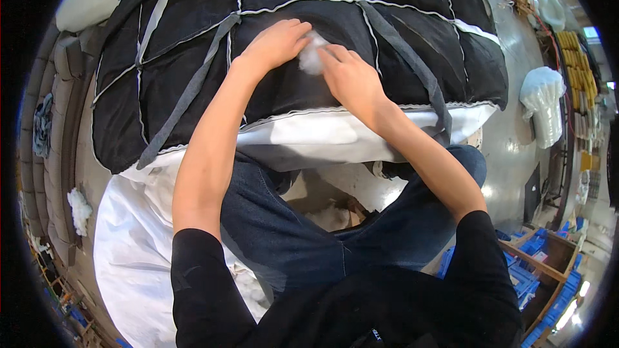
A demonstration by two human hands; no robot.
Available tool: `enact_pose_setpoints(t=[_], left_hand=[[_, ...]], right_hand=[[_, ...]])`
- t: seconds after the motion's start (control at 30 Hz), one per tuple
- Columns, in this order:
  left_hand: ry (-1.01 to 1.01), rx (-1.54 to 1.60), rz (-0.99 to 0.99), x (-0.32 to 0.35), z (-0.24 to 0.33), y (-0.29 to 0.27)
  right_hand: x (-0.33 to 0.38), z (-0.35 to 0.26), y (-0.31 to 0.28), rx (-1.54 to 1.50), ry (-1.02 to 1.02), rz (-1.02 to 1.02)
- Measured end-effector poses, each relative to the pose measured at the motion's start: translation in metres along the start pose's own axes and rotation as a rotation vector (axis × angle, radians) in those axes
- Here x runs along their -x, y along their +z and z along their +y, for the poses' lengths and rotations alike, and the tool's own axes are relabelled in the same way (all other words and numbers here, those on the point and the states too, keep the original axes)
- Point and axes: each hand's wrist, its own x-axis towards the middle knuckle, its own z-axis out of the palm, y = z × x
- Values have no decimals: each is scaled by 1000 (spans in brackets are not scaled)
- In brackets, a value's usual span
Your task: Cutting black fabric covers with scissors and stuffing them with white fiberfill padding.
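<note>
Fluffy white stuffing (312,59), loosely clumped, between fingers (340,52), over black, white-seamed fabric (284,93)

We see a glossy grey floor (506,164) with bright reflections around a white bundle wrapped in clear plastic (545,103). Right of that bundle stand stacked yellow slabs (571,58); nearer us than it, an open wooden bin (535,262) holds blue plastic pieces (523,278). Far to its left runs long grey-brown padded furniture (62,129).

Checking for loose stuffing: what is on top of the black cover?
A white tuft between the left hand and right hand, plus grey straps. The cover beneath them can't be seen.
</note>
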Motion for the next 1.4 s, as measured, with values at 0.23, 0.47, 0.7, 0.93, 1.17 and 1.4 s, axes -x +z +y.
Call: enact_pose_setpoints(t=[0.23,0.47,0.7,0.93,1.17,1.4], left_hand=[[-193,-189,-85,-7,27,-27],[5,139,145,-6,40,-57],[-48,2,76,-2,31,-58],[-125,152,-20,21,7,-76],[-157,180,-22,4,21,-68],[-321,-51,592,145,90,-133]], right_hand=[[-62,16,5,-413,497,-235],[-95,27,15,-242,71,-802],[-96,22,14,-920,733,-804],[-97,8,10,-1082,542,-576],[-68,12,66,-1226,666,-449],[-73,-3,-12,-1476,760,-537]])
